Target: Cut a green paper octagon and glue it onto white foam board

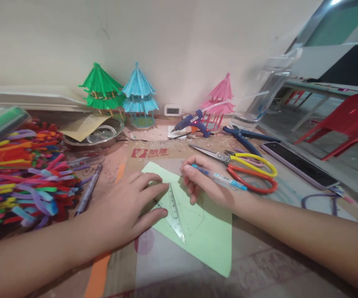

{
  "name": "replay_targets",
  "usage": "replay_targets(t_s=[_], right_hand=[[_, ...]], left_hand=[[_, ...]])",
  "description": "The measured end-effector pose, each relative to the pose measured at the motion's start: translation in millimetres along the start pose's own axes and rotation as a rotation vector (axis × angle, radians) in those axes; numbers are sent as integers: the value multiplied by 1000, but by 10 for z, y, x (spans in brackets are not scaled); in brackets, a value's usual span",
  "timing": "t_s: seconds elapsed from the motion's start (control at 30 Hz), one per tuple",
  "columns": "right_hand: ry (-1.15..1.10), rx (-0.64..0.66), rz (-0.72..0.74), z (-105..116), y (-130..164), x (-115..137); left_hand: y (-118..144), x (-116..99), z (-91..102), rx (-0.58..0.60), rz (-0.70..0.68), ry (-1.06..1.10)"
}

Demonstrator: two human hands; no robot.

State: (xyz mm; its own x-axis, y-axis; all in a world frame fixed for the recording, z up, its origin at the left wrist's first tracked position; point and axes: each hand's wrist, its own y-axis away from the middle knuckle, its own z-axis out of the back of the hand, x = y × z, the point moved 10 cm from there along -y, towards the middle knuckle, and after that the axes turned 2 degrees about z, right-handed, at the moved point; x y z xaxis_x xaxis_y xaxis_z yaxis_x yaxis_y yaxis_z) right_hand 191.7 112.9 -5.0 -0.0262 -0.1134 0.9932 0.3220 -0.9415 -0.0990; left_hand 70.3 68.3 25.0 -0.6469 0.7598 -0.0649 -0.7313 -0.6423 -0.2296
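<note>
My left hand (126,207) lies with its fingers stretched out over the left part of a clear plastic set square (175,211). The set square rests on a light green sheet of paper (213,244) that bears faint pencil-like lines. Across the sheet's upper right part, my right hand (202,178) is closed around a clear and blue pen (220,177). The pen's blue end points right, and its other end is near the curled fingers. Scissors (247,169) with one yellow and one red handle lie just beyond the right hand.
Colourful pipe cleaners (27,182) are heaped at left, beside a purple pen (89,190). Behind stand green (103,87), blue (139,93) and pink (219,97) pavilion models and a glue gun (193,122). Pliers (244,138), a phone (299,163) and a clear jug (262,91) are at right.
</note>
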Motion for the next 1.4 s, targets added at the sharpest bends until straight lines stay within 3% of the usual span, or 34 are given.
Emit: replay_targets(t_s=[0.23,0.53,0.67,0.83,1.1,1.4], right_hand=[[-196,61,-44,-173,102,-14],[-22,-6,104,64,7,196],[-82,2,13,52,-10,49],[-167,87,-101,-129,85,-62],[124,74,38,-24,37,108],[276,27,-19,5,31,108]], left_hand=[[-12,-74,40,-31,-61,15],[12,-104,-14,0,-108,98],[23,-136,-20,11,-148,89],[24,-160,-6,24,-171,117],[17,-179,-6,30,-166,124],[26,-206,12,-24,-199,102]])
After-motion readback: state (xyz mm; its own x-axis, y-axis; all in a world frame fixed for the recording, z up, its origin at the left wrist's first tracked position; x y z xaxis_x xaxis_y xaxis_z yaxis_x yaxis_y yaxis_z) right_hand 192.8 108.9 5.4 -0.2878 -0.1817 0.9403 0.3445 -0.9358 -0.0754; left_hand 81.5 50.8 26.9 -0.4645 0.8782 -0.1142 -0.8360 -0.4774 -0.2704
